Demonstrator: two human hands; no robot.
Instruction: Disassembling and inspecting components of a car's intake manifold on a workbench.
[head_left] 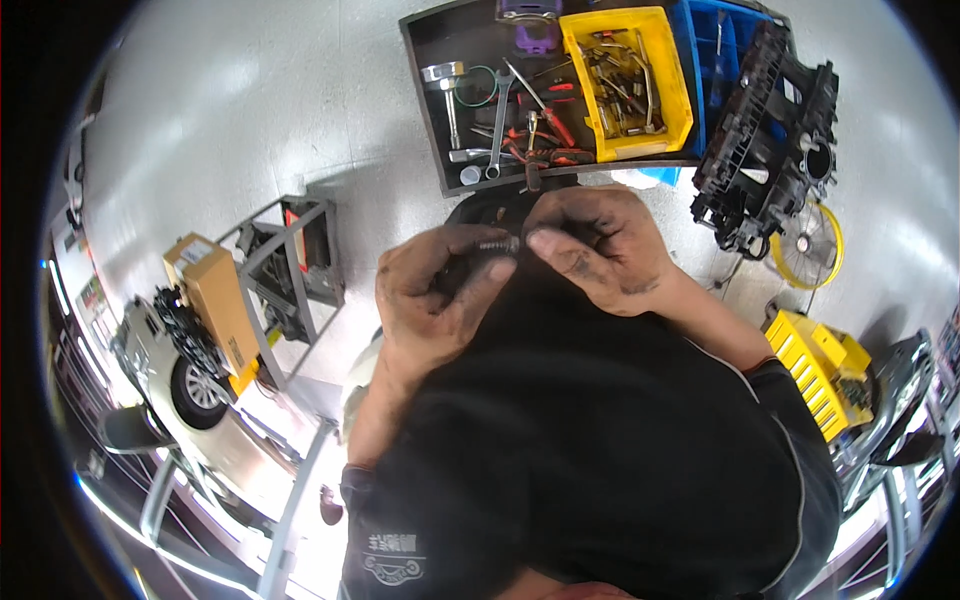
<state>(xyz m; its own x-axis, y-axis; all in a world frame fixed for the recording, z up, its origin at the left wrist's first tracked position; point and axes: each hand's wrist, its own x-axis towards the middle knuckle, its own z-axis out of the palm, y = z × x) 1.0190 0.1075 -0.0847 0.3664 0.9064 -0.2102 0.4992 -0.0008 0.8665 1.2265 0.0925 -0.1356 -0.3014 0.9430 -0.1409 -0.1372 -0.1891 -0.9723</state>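
My left hand [430,295], its fingers smeared with dark grime, pinches a small dark threaded bolt [497,245] between thumb and fingertips. Close to the bolt's right end, my right hand [605,255] is closed, thumb against curled fingers. Whatever lies in that pinch, if anything, is hidden. Both hands are raised in front of my dark shirt, just short of a black tool tray [425,95]. In the tray lie a combination wrench [500,125], a large-headed metal tool [450,105], red-handled tools [556,128] and a thin green ring [475,87].
A yellow bin [683,110] of sockets and bits stands beside a blue bin [690,35]. A black plastic engine part [745,130] juts over the right side. Farther out are a yellow round fan [835,250], a yellow crate [805,375], a cardboard box [215,300], a metal frame [315,335] and a car [150,360].
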